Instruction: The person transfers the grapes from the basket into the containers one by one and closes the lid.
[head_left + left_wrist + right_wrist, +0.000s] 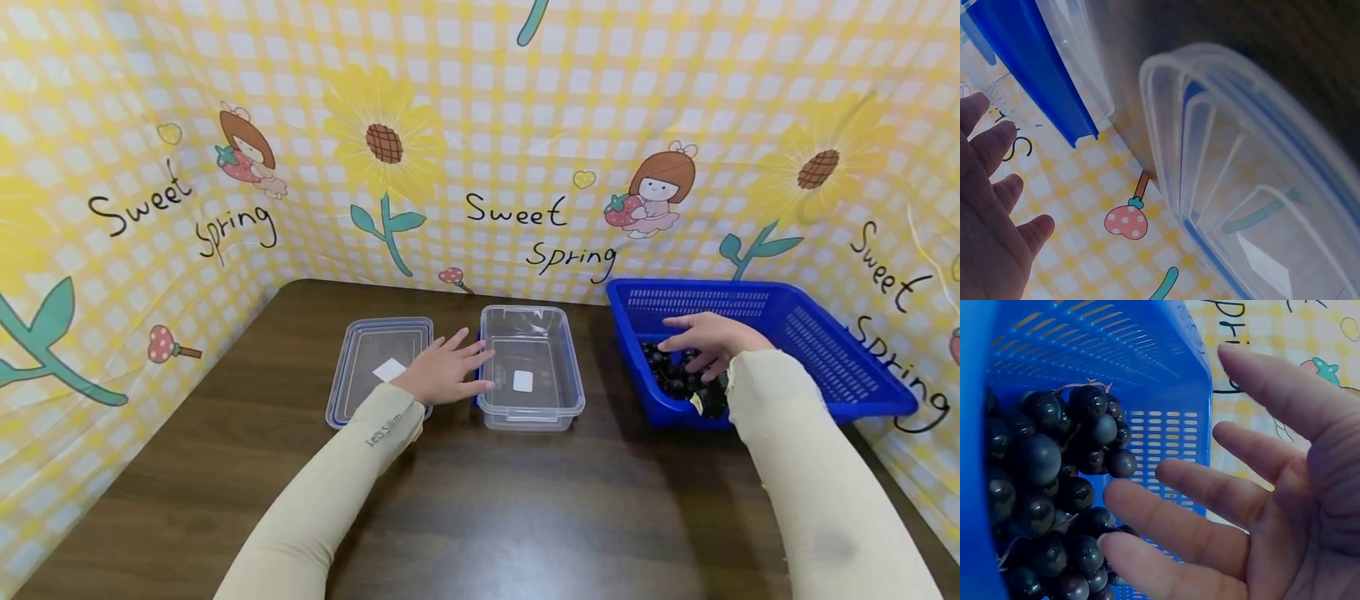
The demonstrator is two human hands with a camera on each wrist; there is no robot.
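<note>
My left hand [444, 372] has its fingers spread, between the flat plastic lid [360, 367] and a clear plastic container [534, 358]. Its fingertips overlap the container's left side in the head view. Over the blue basket [626, 354] hovers my right hand [708, 340], fingers apart and holding nothing. Dark grapes [1041, 459] lie bunched at the basket's left end, right by those fingertips in the right wrist view. A blue latch strip [1041, 75] on the container's side shows in the left wrist view, beyond the left fingers.
A brown wooden table [480, 508] carries everything. Behind and at both sides stands a yellow checked cloth [510, 150] with flowers and lettering. White square labels show on the lid and in the container; a small yellow-and-white sticker [697, 403] is among the grapes.
</note>
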